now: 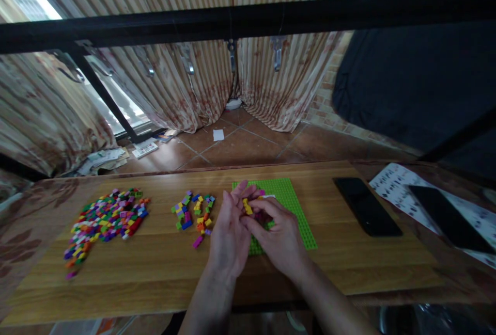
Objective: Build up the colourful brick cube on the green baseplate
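My right hand pinches a yellow toy brick between thumb and fingers. Beside it, my left hand is turned palm up with its fingers stretched out, close to the yellow brick; whether anything small lies in its palm is hidden. Both hands are over the left part of a green baseplate. Some pink and other coloured bricks show on the plate behind my right hand, mostly covered by it.
A small group of loose bricks lies left of my hands on the wooden table. Farther left spreads a large pile of mixed bricks. To the right are a black phone, a printed sheet and another dark device.
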Demonstrator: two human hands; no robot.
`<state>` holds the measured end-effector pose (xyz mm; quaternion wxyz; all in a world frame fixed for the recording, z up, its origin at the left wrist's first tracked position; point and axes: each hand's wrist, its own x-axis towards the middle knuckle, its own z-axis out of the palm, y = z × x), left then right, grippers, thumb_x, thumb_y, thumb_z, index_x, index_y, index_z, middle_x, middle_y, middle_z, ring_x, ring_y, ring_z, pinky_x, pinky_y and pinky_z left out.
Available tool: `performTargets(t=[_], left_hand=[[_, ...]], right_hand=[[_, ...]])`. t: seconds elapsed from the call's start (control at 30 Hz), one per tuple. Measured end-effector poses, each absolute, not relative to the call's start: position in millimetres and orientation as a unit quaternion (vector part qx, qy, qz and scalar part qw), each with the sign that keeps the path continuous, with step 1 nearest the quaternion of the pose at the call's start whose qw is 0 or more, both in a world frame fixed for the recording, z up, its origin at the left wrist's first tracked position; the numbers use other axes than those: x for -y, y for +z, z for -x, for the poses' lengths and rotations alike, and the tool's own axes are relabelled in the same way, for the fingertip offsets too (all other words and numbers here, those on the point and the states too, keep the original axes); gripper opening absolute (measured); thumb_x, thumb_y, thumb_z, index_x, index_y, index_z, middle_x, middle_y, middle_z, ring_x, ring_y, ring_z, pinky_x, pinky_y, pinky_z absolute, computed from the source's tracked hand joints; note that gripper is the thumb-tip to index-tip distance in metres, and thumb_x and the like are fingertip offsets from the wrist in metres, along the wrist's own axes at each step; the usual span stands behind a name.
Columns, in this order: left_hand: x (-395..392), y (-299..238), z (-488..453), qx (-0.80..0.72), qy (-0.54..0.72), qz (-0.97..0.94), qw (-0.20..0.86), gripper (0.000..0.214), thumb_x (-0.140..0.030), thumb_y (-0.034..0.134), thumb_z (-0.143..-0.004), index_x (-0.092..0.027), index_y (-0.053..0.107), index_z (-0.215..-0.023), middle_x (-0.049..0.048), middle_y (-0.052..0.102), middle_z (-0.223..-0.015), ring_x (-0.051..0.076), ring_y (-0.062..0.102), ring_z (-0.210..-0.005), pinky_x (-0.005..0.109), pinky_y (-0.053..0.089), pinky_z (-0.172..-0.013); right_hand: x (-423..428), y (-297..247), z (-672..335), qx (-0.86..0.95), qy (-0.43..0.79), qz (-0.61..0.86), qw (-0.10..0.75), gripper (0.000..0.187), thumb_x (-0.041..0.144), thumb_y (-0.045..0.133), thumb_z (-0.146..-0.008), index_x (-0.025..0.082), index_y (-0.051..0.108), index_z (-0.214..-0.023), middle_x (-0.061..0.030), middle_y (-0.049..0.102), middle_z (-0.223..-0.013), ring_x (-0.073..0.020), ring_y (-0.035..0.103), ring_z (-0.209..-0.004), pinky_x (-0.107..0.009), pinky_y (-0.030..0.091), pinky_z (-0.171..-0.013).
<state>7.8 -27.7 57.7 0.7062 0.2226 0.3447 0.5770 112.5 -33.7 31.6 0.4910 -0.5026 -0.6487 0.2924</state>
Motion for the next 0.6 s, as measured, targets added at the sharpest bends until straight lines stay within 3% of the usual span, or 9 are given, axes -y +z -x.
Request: performTargets(t=[0.1, 0.23, 0.4, 0.6], left_hand=[[32, 57, -10, -0.333, 0.568, -0.248, 0.711, 0.059, -0.063, 0.048, -0.085, -0.017, 0.059, -0.119, 0.0131, 0.061, -0.122, 0.026, 0.056, -0.119, 0.038, 0.046, -0.1], [30, 48, -8, -0.36, 0.549, -0.268, 0.705, 0.06, -0.065, 0.051, -0.081, -0.018, 0.061, -0.117, 0.0122, 0.064, -0.118, 0.026, 0.058, -0.116, 0.038, 0.045, -0.099], [19, 32, 4, -0.495, 0.582, -0.253, 0.593, 0.037, -0.042, 0.075, -0.068, -0.015, 0.067, -0.092, 0.007, 0.069, -0.096, 0.017, 0.064, -0.088, 0.03, 0.047, -0.085], [15, 24, 12, -0.556, 0.573, -0.316, 0.513, 0.027, -0.031, 0.073, -0.068, -0.015, 0.068, -0.089, 0.004, 0.069, -0.089, 0.014, 0.062, -0.08, 0.027, 0.047, -0.079]], right_hand=[[32, 29, -109, 0.64, 0.278, 0.526, 0.487, 0.011, 0.023, 0.06, -0.085, 0.025, 0.068, -0.093, -0.0022, 0.067, -0.087, -0.0166, 0.062, -0.078, -0.03, 0.049, -0.072], [30, 27, -118, 0.672, 0.256, 0.516, 0.465, 0.017, 0.022, 0.053, -0.09, 0.025, 0.067, -0.099, -0.0041, 0.07, -0.097, -0.0186, 0.065, -0.089, -0.032, 0.05, -0.081], [25, 27, -158, 0.663, 0.226, 0.548, 0.457, 0.019, 0.032, 0.051, -0.094, 0.025, 0.068, -0.098, -0.0044, 0.071, -0.093, -0.02, 0.066, -0.086, -0.032, 0.05, -0.077], [24, 24, -190, 0.723, 0.218, 0.524, 0.395, 0.018, 0.031, 0.053, -0.092, 0.026, 0.07, -0.092, -0.0052, 0.069, -0.094, -0.0213, 0.065, -0.089, -0.035, 0.05, -0.079]])
